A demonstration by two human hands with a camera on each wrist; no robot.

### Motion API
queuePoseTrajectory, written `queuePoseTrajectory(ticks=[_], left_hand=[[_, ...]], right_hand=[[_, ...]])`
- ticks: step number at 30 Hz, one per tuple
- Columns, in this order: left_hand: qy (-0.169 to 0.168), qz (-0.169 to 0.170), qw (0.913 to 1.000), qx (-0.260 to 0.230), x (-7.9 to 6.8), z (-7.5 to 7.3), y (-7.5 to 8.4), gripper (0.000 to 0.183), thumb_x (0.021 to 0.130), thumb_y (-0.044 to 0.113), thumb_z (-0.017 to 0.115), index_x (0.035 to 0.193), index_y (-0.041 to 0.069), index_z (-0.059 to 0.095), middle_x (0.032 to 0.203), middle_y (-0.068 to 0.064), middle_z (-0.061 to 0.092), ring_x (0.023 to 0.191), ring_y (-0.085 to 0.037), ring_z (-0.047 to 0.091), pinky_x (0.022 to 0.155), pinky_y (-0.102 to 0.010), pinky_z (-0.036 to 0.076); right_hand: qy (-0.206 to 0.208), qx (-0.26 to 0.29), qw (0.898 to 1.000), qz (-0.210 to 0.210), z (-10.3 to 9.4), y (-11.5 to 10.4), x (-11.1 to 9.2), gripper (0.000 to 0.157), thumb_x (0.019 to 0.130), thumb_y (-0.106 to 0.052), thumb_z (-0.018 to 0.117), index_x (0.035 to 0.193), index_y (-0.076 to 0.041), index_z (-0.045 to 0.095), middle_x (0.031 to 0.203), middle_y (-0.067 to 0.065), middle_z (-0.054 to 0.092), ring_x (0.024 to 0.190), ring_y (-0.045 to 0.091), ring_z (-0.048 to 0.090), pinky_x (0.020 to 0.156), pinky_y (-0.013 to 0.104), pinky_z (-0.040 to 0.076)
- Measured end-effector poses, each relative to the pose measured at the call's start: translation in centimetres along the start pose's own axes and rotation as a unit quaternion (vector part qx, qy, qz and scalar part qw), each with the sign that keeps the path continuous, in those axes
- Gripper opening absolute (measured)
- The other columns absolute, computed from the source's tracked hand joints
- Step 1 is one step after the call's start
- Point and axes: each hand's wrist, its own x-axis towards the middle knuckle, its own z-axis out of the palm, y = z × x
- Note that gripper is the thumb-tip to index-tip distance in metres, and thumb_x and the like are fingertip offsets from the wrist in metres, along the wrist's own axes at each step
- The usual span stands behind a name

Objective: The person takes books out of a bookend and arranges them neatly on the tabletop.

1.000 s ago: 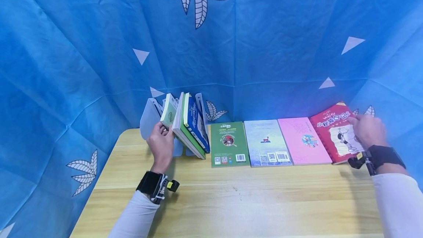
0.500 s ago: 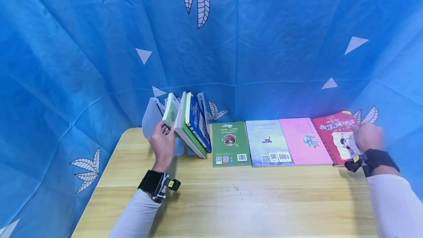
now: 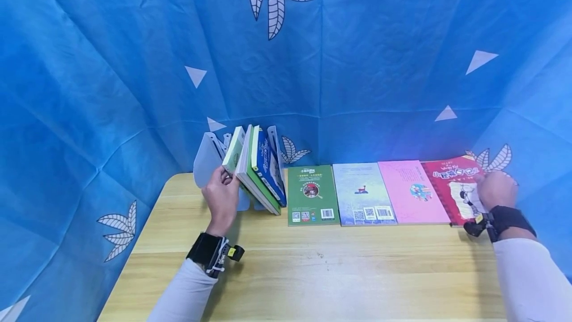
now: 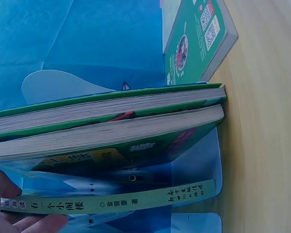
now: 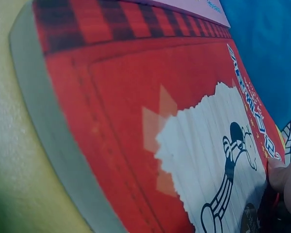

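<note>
My left hand [image 3: 221, 200] pinches a thin pale green book [image 3: 233, 152] by its spine near the top. In the left wrist view the spine [image 4: 121, 201] stands apart from two thicker books. These, a green-edged book [image 4: 111, 145] and a blue-covered book [image 3: 267, 163], lean together between the pale plates of a book rack [image 3: 205, 160]. On the far right my right hand [image 3: 498, 190] holds the right edge of a red book [image 3: 449, 175]. The thumb [image 5: 277, 175] lies on its cover in the right wrist view; the other fingers are mostly hidden.
Left of the red book lie a pink book [image 3: 404, 178], a pale blue book [image 3: 364, 183] and a green book [image 3: 313, 183], side by side along the back of the wooden table [image 3: 330, 272]. A blue patterned cloth [image 3: 366, 63] hangs close behind them.
The red book, tilted at first, has been lowered and turned straighter beside the pink one by my right hand. The pale green book in my left hand has shifted slightly right, toward the thicker books.
</note>
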Motion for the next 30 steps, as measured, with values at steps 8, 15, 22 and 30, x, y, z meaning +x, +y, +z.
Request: queuePoseTrajectory(ticks=[8,15,22,30], left_hand=[[0.000,0.042,0.9991,0.012,-0.6,-0.8,-0.2,0.029,0.095,0.007,0.072,0.121,-0.007,0.069,0.112,-0.027,0.075,0.094,-0.037,0.079,0.077,-0.040,0.066],[0.006,0.070,0.9973,0.024,-0.9,-1.6,-0.3,0.030,0.094,0.007,0.075,0.119,-0.009,0.069,0.109,-0.029,0.075,0.092,-0.039,0.079,0.075,-0.041,0.066],[0.003,0.085,0.9958,0.034,-1.1,-2.5,-0.2,0.031,0.093,0.006,0.076,0.118,-0.010,0.069,0.109,-0.030,0.075,0.091,-0.039,0.079,0.074,-0.040,0.065],[0.004,0.098,0.9936,0.057,-1.2,-4.0,0.0,0.030,0.091,0.005,0.078,0.114,-0.012,0.070,0.103,-0.030,0.076,0.086,-0.040,0.079,0.071,-0.043,0.064]], right_hand=[[-0.024,0.009,1.000,0.015,0.0,-0.1,-0.3,0.057,0.107,-0.023,0.052,0.057,0.003,0.055,0.056,0.021,0.055,0.062,0.046,0.057,0.056,0.050,0.044],[-0.031,0.013,0.999,0.027,0.1,-0.1,-0.4,0.056,0.108,-0.024,0.049,0.061,0.005,0.057,0.062,0.026,0.057,0.068,0.048,0.057,0.060,0.051,0.043],[-0.014,0.005,1.000,0.018,0.5,0.0,-0.4,0.053,0.108,-0.021,0.050,0.072,0.016,0.062,0.076,0.039,0.061,0.083,0.061,0.057,0.069,0.064,0.045],[-0.007,0.014,1.000,0.018,0.9,0.0,-0.4,0.054,0.108,-0.020,0.051,0.068,0.015,0.062,0.069,0.036,0.059,0.074,0.058,0.058,0.063,0.061,0.045]])
